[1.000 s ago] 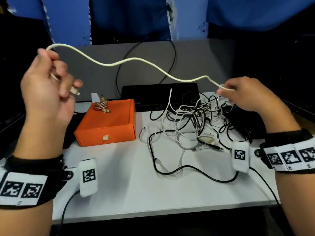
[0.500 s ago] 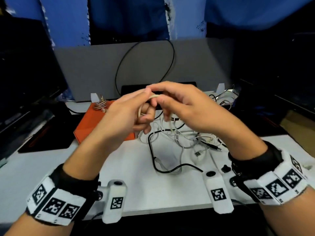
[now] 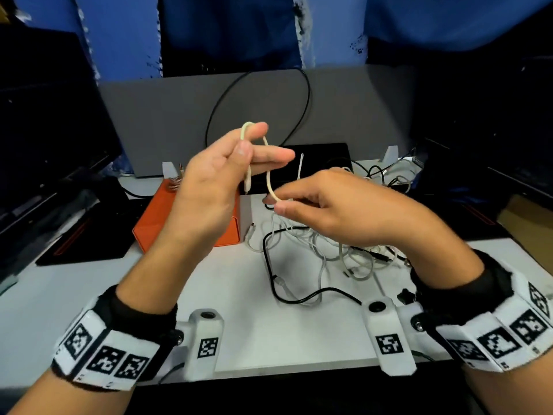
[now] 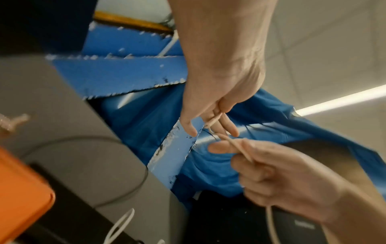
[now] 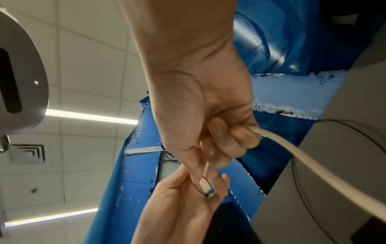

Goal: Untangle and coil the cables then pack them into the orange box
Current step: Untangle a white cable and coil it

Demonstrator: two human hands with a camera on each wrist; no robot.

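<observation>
Cream cable (image 3: 270,178) now bends in a small loop between both hands, up above the orange box (image 3: 155,232). A second ago it was pulled out long and wavy, with the hands far apart. So the first turn of the coil has begun. The left hand (image 3: 209,187) has the cable hooked over its straight pointing finger, and the thumb pins the plug end. The right hand (image 3: 329,211) pinches the cable with its fingers curled round it. I think the far end trails down to the pile of cables (image 3: 329,253) right of the box, but that part is hidden. The box lid looks closed. Bare white table (image 3: 239,310) in front of the box leaves room to work.
</observation>
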